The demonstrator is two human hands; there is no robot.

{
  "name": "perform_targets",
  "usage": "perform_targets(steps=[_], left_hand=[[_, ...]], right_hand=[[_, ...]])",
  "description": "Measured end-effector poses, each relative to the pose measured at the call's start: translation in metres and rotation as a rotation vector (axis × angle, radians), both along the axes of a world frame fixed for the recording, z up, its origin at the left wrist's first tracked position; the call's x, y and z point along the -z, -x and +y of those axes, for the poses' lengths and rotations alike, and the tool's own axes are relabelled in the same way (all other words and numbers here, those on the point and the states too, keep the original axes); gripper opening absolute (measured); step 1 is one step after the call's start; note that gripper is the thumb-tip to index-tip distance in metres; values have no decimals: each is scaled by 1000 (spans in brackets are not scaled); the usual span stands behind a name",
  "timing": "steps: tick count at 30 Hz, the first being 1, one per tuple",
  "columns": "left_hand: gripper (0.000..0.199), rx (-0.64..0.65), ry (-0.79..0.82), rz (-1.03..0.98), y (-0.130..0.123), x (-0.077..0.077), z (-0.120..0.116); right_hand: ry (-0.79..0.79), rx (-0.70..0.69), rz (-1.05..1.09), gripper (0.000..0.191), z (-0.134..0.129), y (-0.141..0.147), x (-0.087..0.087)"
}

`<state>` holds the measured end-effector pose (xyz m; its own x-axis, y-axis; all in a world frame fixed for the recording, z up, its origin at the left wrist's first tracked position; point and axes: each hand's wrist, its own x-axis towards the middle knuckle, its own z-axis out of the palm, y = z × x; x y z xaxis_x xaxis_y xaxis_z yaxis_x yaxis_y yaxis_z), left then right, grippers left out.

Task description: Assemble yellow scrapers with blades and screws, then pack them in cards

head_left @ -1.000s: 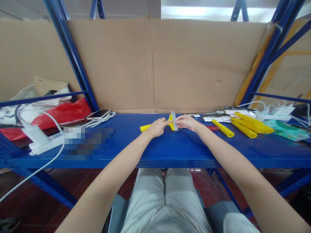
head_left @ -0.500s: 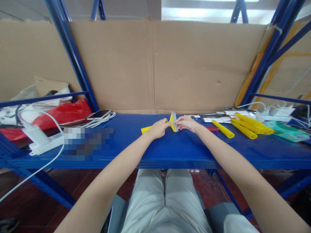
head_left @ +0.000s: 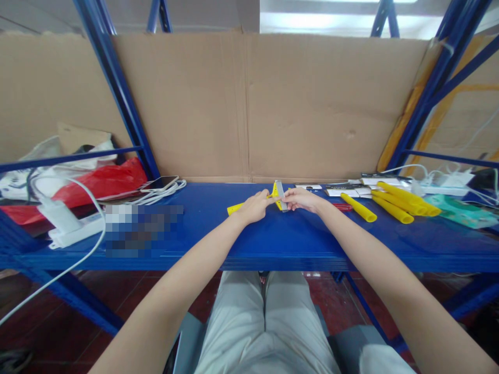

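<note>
A yellow scraper (head_left: 275, 191) lies across the middle of the blue shelf top, its flat grey metal blade (head_left: 280, 195) at the right end. My left hand (head_left: 254, 206) is closed around its yellow handle (head_left: 234, 209), whose end sticks out to the left; the index finger points along to the blade. From the right, my right hand (head_left: 300, 199) pinches with thumb and fingers at the edge of the blade. Whether a smaller part sits between those fingertips is hidden. Just behind the right wrist lies a red item (head_left: 342, 206), partly covered by the forearm.
Several yellow tubular handles (head_left: 405, 200) lie at the right, with one (head_left: 358, 208) apart. White-and-black packets (head_left: 348, 189) and a green packet (head_left: 463, 210) are nearby. Left are a white power strip (head_left: 78, 231), cables and a red bag (head_left: 105, 182). Cardboard (head_left: 312, 109) closes the back.
Almost nothing differs. The fingers of my right hand have shifted slightly at the blade, while my left hand keeps its hold on the scraper handle.
</note>
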<state>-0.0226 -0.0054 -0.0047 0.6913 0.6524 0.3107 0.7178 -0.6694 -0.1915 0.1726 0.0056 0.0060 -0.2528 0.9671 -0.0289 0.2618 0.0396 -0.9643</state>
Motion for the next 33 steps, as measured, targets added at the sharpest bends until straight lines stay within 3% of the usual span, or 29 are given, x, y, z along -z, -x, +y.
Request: perform_targets(steps=[10,20,27,33], left_hand=[[64,-27,-13,20,-1,-2,-4],[47,-64,-34,25,-2,-4,-8],[49,-90,-27,27,-3,-3,-8],[58,-85,-40,27,-8,-2,-9]], right_hand=[[-27,-72,9,20,2,0,5],[-99,-183,-16,27,6,0,11],[-47,-198,21,26,3,-1,7],[35,-154,182,18,1,-7,1]])
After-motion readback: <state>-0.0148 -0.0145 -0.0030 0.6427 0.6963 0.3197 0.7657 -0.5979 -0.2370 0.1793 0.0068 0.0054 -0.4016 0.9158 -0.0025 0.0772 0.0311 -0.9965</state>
